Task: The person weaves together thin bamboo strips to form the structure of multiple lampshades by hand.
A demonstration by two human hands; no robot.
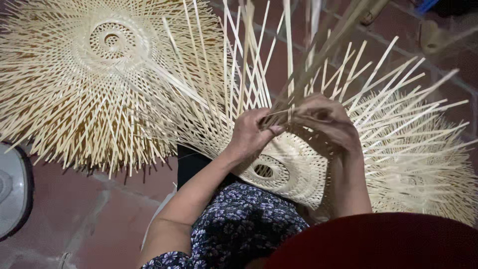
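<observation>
The head view is looking down at a person who is sitting and working on a woven piece (279, 169) made of thin, pale bamboo strips. The piece is resting on the person's lap, over a dark dress with small flowers (239, 224). It has a round hole (264, 171) in its middle, and tight rings of weaving are going around that hole. Long loose strips (249, 74) are sticking up and out from its edge like sun rays. The left hand (251, 132) is pressing on the top edge of the piece, and its thumb and fingers are pinching a few strips. The right hand (326, 119) is just beside it, curled tight around a small bunch of strips, and the two hands are almost touching. A bigger woven piece (99, 74) of the same kind is lying on the red floor (74, 214) near the top left corner of the view, well apart from the hands. It has a little spiral middle and many strips poking out all around. Another pale woven piece (423, 164) is lying at the right, partly under the right arm. A grey round thing (12, 189) is showing at the left edge. A dark red shape (378, 241) is filling the bottom right corner.
</observation>
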